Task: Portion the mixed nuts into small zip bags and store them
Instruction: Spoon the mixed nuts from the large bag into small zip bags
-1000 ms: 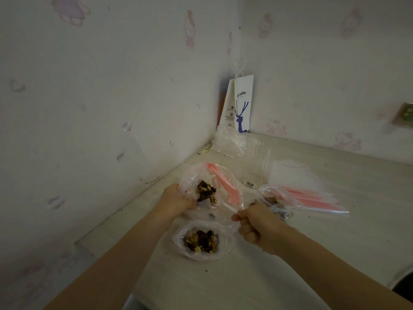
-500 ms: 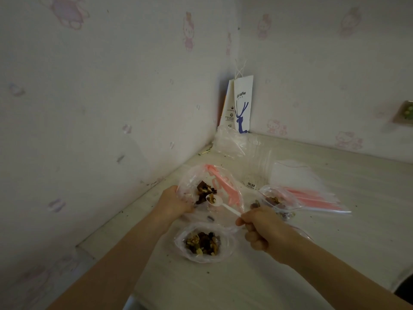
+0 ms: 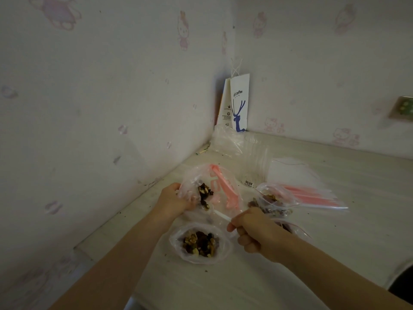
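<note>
A skinny white plastic spoon (image 3: 220, 216) is pinched by the curled fingers of the right hand (image 3: 253, 233), tip pointed toward the crinkly clear zip bag (image 3: 192, 175), which is gripped at its left edge by the left hand (image 3: 175, 199). Lumpy brown nuts (image 3: 204, 193) are clumped inside; more are heaped in a rounded pouch (image 3: 176, 240) just nearer.

body: left hand (image 3: 176, 199) | right hand (image 3: 252, 233) | forearms (image 3: 125, 260) bare to the frame edge
</note>
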